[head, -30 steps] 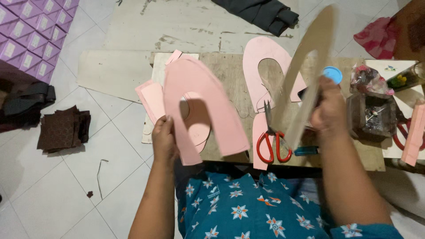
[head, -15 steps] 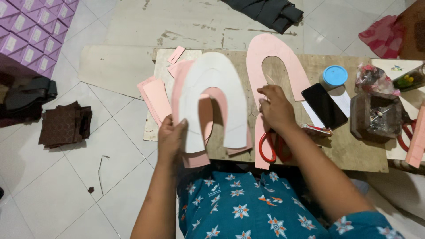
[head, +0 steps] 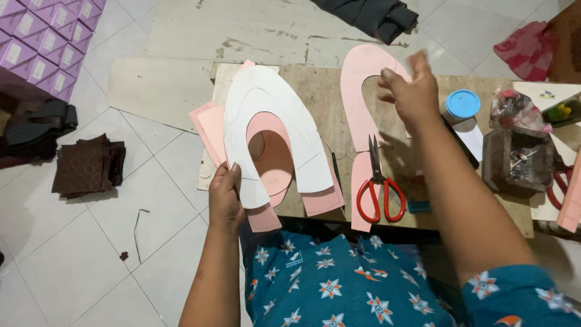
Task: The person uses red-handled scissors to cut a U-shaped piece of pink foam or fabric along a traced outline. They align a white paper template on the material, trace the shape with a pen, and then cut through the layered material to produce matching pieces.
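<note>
In the head view, a white U-shaped piece [head: 269, 130] is seen in the middle left of the frame. It is laid on top of a pink U-shaped piece [head: 275, 163], and both are pinched at their lower left end by the left hand [head: 225, 197], with the fingers closed around the edge. The pieces are held over a wooden board [head: 321, 91].

The right hand [head: 408, 91] is raised in the upper right of the frame, with its fingers loosely curled and nothing seen in them. Under it, a second pink U-shaped piece [head: 363, 97] is lying flat on the board. Red-handled scissors [head: 378, 188] are laid just below that piece. A round blue lid [head: 463, 104] is seen to the right of the hand. Purple boxes [head: 42, 42] are stacked in the upper left corner, and brown folded cloth [head: 85, 166] is lying on the tiled floor [head: 78, 254] at the left.
</note>
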`<state>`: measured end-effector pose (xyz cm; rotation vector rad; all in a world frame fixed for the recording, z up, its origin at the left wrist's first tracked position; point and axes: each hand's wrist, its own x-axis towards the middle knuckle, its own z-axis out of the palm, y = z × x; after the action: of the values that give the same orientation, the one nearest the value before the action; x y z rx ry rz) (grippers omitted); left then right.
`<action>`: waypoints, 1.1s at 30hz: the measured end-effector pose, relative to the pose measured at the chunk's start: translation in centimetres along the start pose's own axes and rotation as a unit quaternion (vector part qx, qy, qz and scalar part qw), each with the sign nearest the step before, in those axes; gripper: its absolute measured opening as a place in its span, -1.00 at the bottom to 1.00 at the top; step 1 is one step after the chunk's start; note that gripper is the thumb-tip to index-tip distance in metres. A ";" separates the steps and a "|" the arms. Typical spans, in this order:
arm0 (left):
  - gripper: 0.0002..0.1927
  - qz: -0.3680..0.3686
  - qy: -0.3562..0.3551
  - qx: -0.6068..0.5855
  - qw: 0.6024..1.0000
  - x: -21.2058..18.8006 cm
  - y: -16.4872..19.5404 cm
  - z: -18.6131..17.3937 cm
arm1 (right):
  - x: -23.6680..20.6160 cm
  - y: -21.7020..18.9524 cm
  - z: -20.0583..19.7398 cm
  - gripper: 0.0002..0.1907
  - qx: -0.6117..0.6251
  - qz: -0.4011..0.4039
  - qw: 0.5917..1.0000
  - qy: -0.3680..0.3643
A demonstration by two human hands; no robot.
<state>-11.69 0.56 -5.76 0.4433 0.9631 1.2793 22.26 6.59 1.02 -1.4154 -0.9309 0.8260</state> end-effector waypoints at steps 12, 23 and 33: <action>-0.73 -0.008 -0.001 -0.017 1.000 -0.3 -0.2 1.2 | -5.3 3.8 2.5 -0.84 -0.273 0.061 0.949 -0.146; -0.76 -0.005 -0.013 -0.053 0.999 0.6 -1.1 0.5 | -7.0 3.1 2.3 -0.36 -0.410 0.162 0.866 -0.237; -0.71 -0.032 -0.075 0.001 0.997 1.4 -1.5 3.3 | -8.4 5.1 2.8 -0.54 -0.472 0.094 0.861 -0.164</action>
<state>-8.14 2.16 -5.54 0.4977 0.8459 1.1708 16.50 0.23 -4.56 -2.2786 -1.6076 0.7943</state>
